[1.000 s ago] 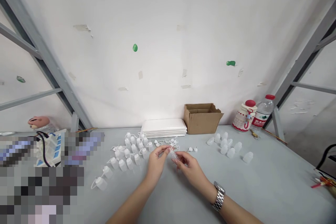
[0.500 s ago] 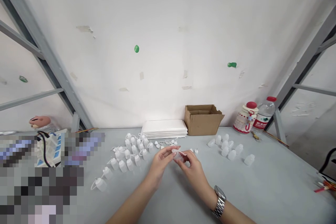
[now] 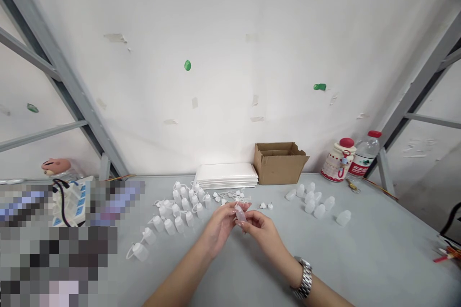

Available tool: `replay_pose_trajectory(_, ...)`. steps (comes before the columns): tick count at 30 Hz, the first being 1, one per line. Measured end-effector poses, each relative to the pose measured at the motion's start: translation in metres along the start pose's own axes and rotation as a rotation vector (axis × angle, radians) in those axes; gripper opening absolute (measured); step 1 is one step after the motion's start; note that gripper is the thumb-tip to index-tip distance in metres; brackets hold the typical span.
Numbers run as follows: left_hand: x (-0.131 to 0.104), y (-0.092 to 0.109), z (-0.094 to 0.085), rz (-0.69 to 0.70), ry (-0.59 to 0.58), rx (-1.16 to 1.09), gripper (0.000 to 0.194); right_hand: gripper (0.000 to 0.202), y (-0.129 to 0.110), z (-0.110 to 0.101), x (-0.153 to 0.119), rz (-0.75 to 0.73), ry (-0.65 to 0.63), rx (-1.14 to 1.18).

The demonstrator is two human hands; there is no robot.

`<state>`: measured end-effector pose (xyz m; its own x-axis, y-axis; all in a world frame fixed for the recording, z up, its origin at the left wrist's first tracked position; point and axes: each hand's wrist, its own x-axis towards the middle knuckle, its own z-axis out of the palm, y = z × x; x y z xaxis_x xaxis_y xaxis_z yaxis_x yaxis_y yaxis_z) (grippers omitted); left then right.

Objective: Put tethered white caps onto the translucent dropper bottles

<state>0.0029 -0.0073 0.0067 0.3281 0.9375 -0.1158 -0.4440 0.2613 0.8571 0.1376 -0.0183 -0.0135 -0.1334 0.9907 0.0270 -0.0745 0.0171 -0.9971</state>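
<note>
Between my two hands is a small translucent bottle (image 3: 240,213), tilted, its top toward the left. My left hand (image 3: 220,225) has its fingers closed round the upper part. The fingers of my right hand (image 3: 260,228) pinch its lower part. Several capped white bottles (image 3: 169,226) with looped straps stand to the left. Just beyond my hands lie loose white caps with straps (image 3: 227,196), and two more small caps (image 3: 266,206) are right of them. Several translucent bottles without caps (image 3: 319,211) stand or lie to the right.
At the wall are a stack of white flat packs (image 3: 226,176) and an open cardboard box (image 3: 281,171). A red-lidded jar (image 3: 333,163), a water bottle (image 3: 363,156) and keys (image 3: 353,186) are at the back right. A power strip (image 3: 74,201) lies left.
The bottle in my hands has turned more upright and shows more of its body. My right hand has shifted slightly down, uncovering the two small caps behind it.
</note>
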Motion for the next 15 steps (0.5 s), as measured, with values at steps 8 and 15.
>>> replay_pose_trajectory(8,0.0046,-0.0013,-0.0082,-0.094,-0.032,0.047,0.032,0.024,-0.0077,0.0028,-0.0066,0.128,-0.15,0.363)
replay_pose_trajectory(15,0.0052,0.0001,-0.0082,-0.117,-0.076,-0.039,0.036,0.026,-0.01,0.0,-0.0067,0.148,-0.187,0.403)
